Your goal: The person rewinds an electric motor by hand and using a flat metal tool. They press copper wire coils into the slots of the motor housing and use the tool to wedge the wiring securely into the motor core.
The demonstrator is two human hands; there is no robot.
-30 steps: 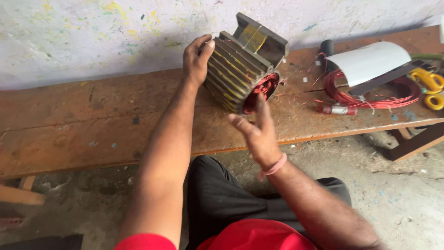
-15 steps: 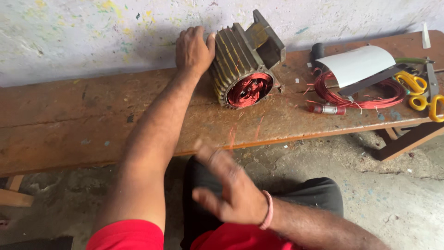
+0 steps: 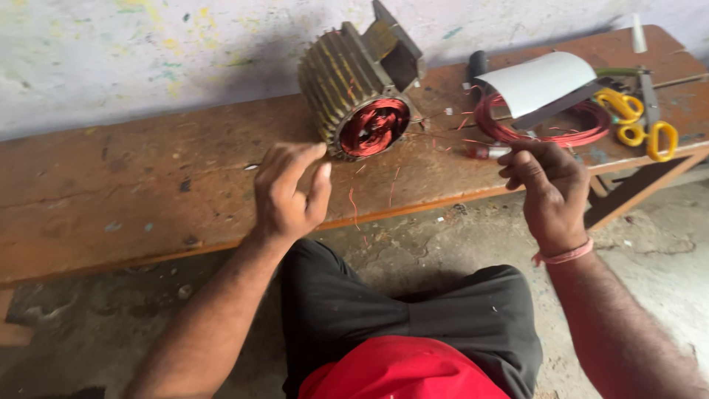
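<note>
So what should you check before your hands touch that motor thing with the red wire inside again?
1. Ribbed grey metal motor housing resting on the worn wooden bench: ok, lying on its side.
2. Left hand free: ok, holds nothing visible.
3. Right hand free: cannot tell, fingers curled as if pinching.
4. Loose thin red wire strands trail off the bench edge: not ok.
5. Yellow-handled scissors close by: ok.

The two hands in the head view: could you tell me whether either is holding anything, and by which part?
Neither clearly holds anything: the left hand hovers loosely curled near the motor stator; the right hand is curled, its grasp unclear.
</note>
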